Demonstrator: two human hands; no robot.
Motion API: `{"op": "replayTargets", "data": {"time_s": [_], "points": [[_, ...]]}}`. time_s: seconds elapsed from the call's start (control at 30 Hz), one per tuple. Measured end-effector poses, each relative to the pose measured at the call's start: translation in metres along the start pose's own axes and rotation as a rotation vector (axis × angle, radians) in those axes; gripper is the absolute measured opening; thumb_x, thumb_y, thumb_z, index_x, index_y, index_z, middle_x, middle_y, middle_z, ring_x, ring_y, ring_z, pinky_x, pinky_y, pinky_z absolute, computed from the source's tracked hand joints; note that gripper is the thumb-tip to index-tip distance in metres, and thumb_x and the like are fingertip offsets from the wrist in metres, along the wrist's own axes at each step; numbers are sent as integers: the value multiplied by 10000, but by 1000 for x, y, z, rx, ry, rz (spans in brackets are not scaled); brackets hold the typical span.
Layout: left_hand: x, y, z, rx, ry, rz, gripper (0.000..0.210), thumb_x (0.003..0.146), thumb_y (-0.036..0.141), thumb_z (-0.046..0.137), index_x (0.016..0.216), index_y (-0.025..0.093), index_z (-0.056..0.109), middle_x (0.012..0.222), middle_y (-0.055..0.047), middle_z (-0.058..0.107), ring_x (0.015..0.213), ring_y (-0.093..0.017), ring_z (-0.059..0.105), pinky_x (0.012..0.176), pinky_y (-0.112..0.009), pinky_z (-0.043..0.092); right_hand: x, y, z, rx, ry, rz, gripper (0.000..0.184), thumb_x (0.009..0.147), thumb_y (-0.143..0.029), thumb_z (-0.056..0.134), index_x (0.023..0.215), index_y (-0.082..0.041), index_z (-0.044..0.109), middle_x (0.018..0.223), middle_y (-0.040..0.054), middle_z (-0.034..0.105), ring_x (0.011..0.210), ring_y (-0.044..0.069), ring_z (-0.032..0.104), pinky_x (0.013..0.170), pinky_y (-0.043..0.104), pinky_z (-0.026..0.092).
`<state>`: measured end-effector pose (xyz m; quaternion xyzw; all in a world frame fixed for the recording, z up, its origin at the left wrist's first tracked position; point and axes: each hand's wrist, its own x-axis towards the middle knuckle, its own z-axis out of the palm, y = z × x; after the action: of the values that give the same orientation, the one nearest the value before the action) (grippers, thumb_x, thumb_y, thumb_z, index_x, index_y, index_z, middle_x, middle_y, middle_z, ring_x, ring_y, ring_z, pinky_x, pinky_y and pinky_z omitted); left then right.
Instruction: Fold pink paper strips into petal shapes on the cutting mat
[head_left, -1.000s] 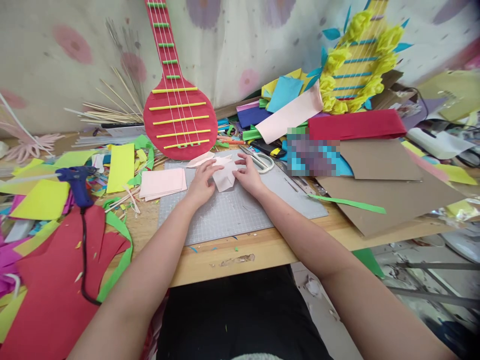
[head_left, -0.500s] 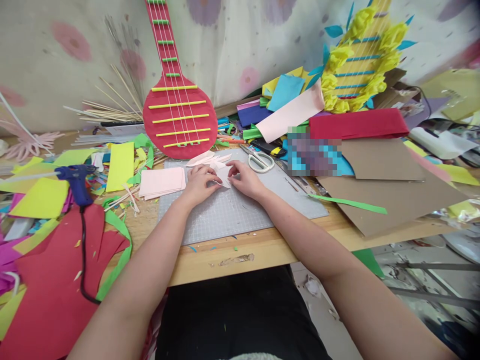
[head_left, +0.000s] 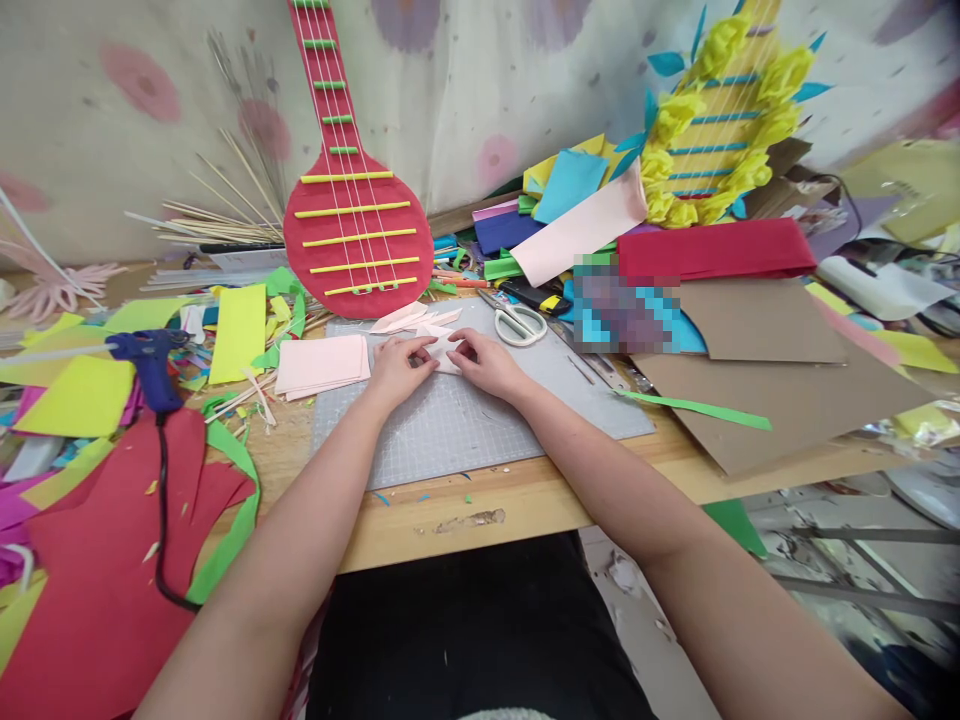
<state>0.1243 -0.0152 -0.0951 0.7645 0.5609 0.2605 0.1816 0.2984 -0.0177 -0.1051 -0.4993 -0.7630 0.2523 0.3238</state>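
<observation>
Between my hands is a small folded piece of pale pink paper (head_left: pixel 444 356), over the grey cutting mat (head_left: pixel 480 430). The fingers of my left hand (head_left: pixel 401 370) are closed on its left side. On its right side, my right hand (head_left: pixel 491 365) pinches the paper between thumb and fingers. My fingers cover much of the sheet, so its full shape is hidden. Just behind lie several cut pale pink pieces (head_left: pixel 401 317). A stack of pale pink sheets (head_left: pixel 322 366) lies left of my left hand. Scissors (head_left: pixel 520 326) with pale handles rest beyond my right hand.
A red paper lute (head_left: pixel 358 245) leans at the back, and a yellow flowered one (head_left: pixel 712 130) stands right. At left, a blue glue gun (head_left: pixel 154 365) lies among paper scraps. Brown cardboard (head_left: pixel 780 410) covers the right side, with a green strip (head_left: pixel 697 408) on it.
My right hand has lowered slightly and its fingers have closed in on the paper. Both hands are nearer each other, and the paper shows less between them.
</observation>
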Motion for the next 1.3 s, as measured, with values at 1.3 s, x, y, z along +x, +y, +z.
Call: {"op": "replayTargets", "data": {"time_s": [1.3], "points": [[1,9,7,172,34,73,64,735,218,583,726,238,644,843,-23,685,985,-261,511,887,-448,316,-2,0,7,-301,-16,-120,83,805,-250,524,844,-193,572,863,47,605,845,185,502,794,327,378]]}}
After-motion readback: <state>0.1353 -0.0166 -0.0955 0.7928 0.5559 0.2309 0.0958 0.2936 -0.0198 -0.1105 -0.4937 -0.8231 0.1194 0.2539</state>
